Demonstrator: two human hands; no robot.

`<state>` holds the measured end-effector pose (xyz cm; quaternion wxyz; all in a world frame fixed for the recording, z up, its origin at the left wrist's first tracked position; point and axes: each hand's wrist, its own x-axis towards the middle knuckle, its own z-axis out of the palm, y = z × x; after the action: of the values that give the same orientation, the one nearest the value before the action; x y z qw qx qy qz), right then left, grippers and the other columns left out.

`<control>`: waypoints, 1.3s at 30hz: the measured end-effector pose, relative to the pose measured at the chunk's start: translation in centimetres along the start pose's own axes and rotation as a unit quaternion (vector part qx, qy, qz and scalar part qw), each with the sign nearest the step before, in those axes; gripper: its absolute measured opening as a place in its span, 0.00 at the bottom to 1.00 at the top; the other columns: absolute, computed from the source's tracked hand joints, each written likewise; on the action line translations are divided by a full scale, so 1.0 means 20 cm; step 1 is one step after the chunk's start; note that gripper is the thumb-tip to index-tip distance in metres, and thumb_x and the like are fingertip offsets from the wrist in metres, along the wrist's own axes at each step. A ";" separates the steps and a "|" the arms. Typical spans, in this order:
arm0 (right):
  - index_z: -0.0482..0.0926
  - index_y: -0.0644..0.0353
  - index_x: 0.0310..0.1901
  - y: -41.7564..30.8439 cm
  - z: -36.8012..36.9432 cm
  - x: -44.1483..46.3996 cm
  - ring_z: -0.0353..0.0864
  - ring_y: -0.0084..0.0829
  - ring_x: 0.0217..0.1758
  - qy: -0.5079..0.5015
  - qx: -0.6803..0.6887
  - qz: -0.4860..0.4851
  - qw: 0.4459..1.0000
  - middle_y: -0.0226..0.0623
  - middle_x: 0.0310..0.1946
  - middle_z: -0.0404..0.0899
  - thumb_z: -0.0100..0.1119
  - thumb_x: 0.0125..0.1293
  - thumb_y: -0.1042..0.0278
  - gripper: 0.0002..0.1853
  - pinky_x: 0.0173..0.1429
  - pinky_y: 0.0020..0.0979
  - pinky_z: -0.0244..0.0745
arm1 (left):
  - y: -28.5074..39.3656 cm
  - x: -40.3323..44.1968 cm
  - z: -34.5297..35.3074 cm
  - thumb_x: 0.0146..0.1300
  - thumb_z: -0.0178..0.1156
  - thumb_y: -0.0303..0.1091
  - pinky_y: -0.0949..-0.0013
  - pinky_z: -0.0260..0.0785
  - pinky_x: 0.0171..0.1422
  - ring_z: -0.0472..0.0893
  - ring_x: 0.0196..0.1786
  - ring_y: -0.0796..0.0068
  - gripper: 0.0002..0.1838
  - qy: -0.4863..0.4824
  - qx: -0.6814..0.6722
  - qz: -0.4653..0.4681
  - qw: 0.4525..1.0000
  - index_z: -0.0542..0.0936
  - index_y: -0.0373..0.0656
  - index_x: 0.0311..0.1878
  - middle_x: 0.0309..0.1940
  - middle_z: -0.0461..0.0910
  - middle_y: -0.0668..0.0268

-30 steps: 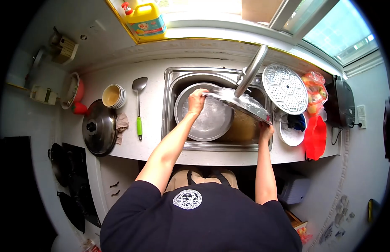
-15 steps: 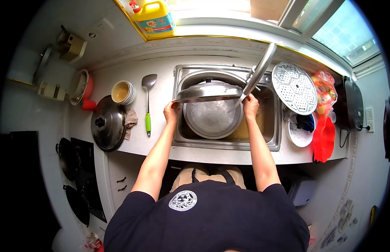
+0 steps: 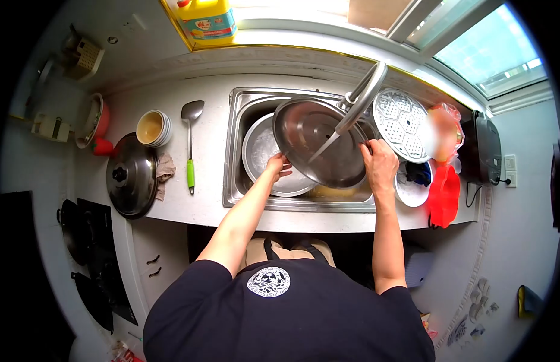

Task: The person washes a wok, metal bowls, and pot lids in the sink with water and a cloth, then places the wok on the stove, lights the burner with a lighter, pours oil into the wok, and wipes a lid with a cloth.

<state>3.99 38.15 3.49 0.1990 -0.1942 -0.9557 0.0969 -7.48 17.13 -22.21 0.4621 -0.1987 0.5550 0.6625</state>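
Observation:
My right hand (image 3: 379, 161) grips the right rim of a metal pot lid (image 3: 322, 160), which is tilted over the sink with its inner side towards me. A stream of water from the faucet (image 3: 365, 96) falls onto the lid. My left hand (image 3: 279, 167) is just left of the lid's lower edge, fingers apart, over a round metal basin (image 3: 256, 151). Whether its fingertips touch the lid I cannot tell. The basin holds water and sits in the steel sink (image 3: 235, 151), partly hidden behind the lid.
Left of the sink lie a spatula (image 3: 191, 145), stacked bowls (image 3: 153, 128), a dark lid (image 3: 130, 178) and a cloth (image 3: 164, 175). On the right are a perforated steamer plate (image 3: 402, 123), a white bowl (image 3: 412, 192) and a red scalloped dish (image 3: 444, 196).
The lid has turned from nearly edge-on to showing its inner face and shifted right. My left hand has let go of its left rim and moved inward over the basin.

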 end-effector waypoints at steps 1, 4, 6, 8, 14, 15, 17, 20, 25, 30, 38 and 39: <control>0.74 0.58 0.22 -0.01 -0.02 0.01 0.75 0.40 0.27 0.008 0.008 -0.008 1.000 0.36 0.23 0.73 0.61 0.52 0.59 0.12 0.31 0.39 0.69 | -0.01 -0.02 0.01 0.67 0.41 0.35 0.55 0.74 0.45 0.76 0.43 0.66 0.16 -0.011 0.007 0.000 1.000 0.66 0.49 0.57 0.42 0.75 0.64; 0.73 0.59 0.20 -0.03 -0.04 0.04 0.75 0.40 0.26 -0.009 0.000 0.006 1.000 0.37 0.22 0.73 0.61 0.52 0.58 0.14 0.30 0.39 0.69 | -0.03 -0.08 0.00 0.64 0.45 0.34 0.59 0.74 0.42 0.78 0.39 0.69 0.17 -0.010 0.065 -0.002 0.998 0.68 0.49 0.57 0.39 0.76 0.66; 0.73 0.60 0.20 -0.02 -0.03 0.04 0.75 0.42 0.26 -0.021 0.006 0.032 0.999 0.39 0.21 0.74 0.61 0.52 0.56 0.16 0.30 0.40 0.69 | -0.01 -0.15 -0.04 0.63 0.47 0.34 0.61 0.74 0.40 0.78 0.37 0.71 0.17 0.010 0.122 0.004 0.992 0.70 0.49 0.55 0.37 0.77 0.67; 0.73 0.61 0.21 -0.03 -0.04 0.04 0.75 0.43 0.26 -0.046 0.011 0.067 0.997 0.40 0.21 0.74 0.60 0.52 0.55 0.17 0.31 0.40 0.69 | 0.03 -0.23 -0.12 0.61 0.48 0.33 0.63 0.74 0.36 0.79 0.34 0.72 0.16 0.036 0.183 0.016 0.982 0.72 0.47 0.53 0.34 0.78 0.67; 0.79 0.64 0.23 0.13 0.05 -0.04 0.78 0.47 0.28 -0.225 0.109 0.230 0.940 0.50 0.20 0.76 0.57 0.49 0.48 0.22 0.37 0.38 0.71 | 0.35 -0.62 -0.35 0.59 0.54 0.34 0.75 0.67 0.21 0.74 0.19 0.78 0.11 0.057 0.215 0.098 0.970 0.79 0.37 0.38 0.19 0.76 0.67; 0.79 0.64 0.23 0.21 0.14 -0.09 0.78 0.45 0.28 -0.264 0.130 0.244 0.924 0.48 0.20 0.77 0.57 0.49 0.48 0.22 0.36 0.37 0.71 | 0.42 -0.69 -0.38 0.59 0.56 0.36 0.78 0.65 0.20 0.72 0.17 0.82 0.11 0.057 0.211 0.116 0.969 0.79 0.38 0.37 0.18 0.74 0.70; 0.81 0.64 0.24 0.28 0.29 -0.19 0.79 0.38 0.25 -0.341 0.164 0.244 0.893 0.43 0.18 0.78 0.57 0.49 0.47 0.22 0.35 0.35 0.71 | 0.56 -0.83 -0.37 0.57 0.59 0.36 0.83 0.61 0.17 0.67 0.14 0.87 0.10 0.059 0.198 0.155 0.966 0.79 0.38 0.35 0.16 0.71 0.74; 0.80 0.65 0.25 0.22 0.52 -0.32 0.78 0.30 0.22 -0.397 0.233 0.231 0.857 0.38 0.16 0.78 0.59 0.51 0.52 0.20 0.31 0.31 0.71 | 0.70 -1.01 -0.31 0.56 0.60 0.35 0.81 0.64 0.22 0.71 0.17 0.84 0.12 0.063 0.222 0.276 0.933 0.77 0.34 0.35 0.16 0.72 0.71; 0.77 0.64 0.27 0.06 0.80 -0.34 0.76 0.27 0.20 -0.330 0.361 0.210 0.847 0.36 0.19 0.76 0.64 0.48 0.60 0.14 0.29 0.29 0.70 | 0.77 -1.19 -0.32 0.52 0.61 0.31 0.77 0.66 0.33 0.73 0.26 0.82 0.16 0.193 0.374 0.368 0.829 0.77 0.35 0.44 0.21 0.74 0.70; 0.73 0.62 0.32 0.07 0.66 -0.09 0.74 0.35 0.26 -0.084 0.314 0.117 0.938 0.39 0.23 0.73 0.64 0.47 0.67 0.13 0.32 0.34 0.69 | 0.57 -0.70 -0.49 0.54 0.54 0.21 0.77 0.73 0.34 0.76 0.32 0.80 0.18 0.184 0.167 0.376 0.893 0.74 0.39 0.51 0.33 0.78 0.68; 0.76 0.62 0.33 0.19 0.21 0.09 0.75 0.42 0.30 -0.070 0.205 0.120 0.969 0.42 0.27 0.75 0.61 0.51 0.64 0.11 0.37 0.38 0.69 | 0.25 -0.34 -0.23 0.57 0.55 0.28 0.66 0.73 0.36 0.76 0.39 0.71 0.18 0.075 0.073 0.091 0.990 0.69 0.39 0.52 0.38 0.75 0.63; 0.76 0.62 0.33 0.22 0.24 0.06 0.76 0.43 0.32 -0.086 0.188 0.118 0.971 0.43 0.28 0.76 0.61 0.51 0.63 0.12 0.38 0.39 0.70 | 0.24 -0.35 -0.24 0.57 0.56 0.28 0.66 0.72 0.36 0.76 0.39 0.71 0.18 0.072 0.081 0.070 0.992 0.69 0.39 0.52 0.39 0.76 0.63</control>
<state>2.48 42.07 -1.60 0.1357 -0.2561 -0.9042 0.3138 -9.17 10.21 -15.56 0.3879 -0.1692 0.6511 0.6301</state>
